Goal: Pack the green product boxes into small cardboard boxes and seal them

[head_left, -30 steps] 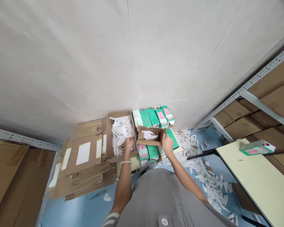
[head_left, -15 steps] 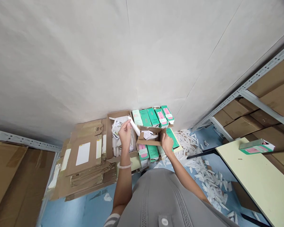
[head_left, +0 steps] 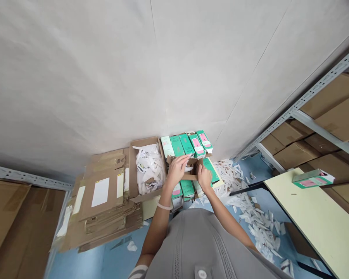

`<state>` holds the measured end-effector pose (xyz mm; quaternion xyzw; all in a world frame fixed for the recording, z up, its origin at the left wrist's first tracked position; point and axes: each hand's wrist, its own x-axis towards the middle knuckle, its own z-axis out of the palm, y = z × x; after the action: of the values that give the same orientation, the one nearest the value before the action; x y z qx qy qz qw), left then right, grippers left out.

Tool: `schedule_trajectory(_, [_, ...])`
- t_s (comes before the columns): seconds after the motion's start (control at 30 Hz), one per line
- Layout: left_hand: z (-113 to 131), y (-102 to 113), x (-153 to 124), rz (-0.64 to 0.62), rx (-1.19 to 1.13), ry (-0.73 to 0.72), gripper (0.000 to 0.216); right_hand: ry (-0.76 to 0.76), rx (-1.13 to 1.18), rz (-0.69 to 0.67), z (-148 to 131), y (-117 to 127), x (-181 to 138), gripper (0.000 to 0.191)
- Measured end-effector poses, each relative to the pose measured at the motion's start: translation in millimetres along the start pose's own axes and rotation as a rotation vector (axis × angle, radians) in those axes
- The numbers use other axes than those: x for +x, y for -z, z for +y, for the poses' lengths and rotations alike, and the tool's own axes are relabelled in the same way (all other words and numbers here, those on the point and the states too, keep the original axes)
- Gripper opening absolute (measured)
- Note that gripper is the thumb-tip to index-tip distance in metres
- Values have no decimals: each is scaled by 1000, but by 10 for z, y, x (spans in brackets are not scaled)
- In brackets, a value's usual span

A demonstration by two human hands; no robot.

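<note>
My left hand point(head_left: 177, 169) is over a small open cardboard box point(head_left: 189, 177), fingers pinched together, with a sliver of a slim white packet point(head_left: 190, 155) showing at the tips. Most of that packet is hidden by the hand. My right hand point(head_left: 204, 176) is closed on the right end of the same small box. Inside it, part of a white item point(head_left: 189, 169) shows. Just left stands a larger open carton point(head_left: 133, 170) filled with white packets point(head_left: 148, 166).
Green-and-pink boxes point(head_left: 187, 145) stand behind and below the small box. Flattened cardboard point(head_left: 104, 193) is stacked at left. White packets point(head_left: 260, 221) litter the blue floor. On the right are a pale table point(head_left: 305, 217) with a green box point(head_left: 313, 179) and shelves of cartons point(head_left: 296, 155).
My left hand has moved right, carrying the white packet from beside the larger carton to over the small box. My right hand has stayed on the small box's end.
</note>
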<state>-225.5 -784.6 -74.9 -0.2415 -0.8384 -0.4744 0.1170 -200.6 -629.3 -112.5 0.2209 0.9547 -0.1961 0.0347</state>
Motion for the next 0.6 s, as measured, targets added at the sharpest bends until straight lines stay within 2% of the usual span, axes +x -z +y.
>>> schedule_trajectory(0.17, [-57, -81, -89, -242, 235, -83, 35, 10, 7, 4, 6, 3, -3, 54])
schedule_trajectory(0.3, [-138, -152, -195, -425, 362, -35, 34, 5, -1, 15, 9, -10, 2, 54])
schedule_trajectory(0.6, [-232, -236, -267, -507, 468, 2, 29, 6, -16, 14, 14, -29, 14, 54])
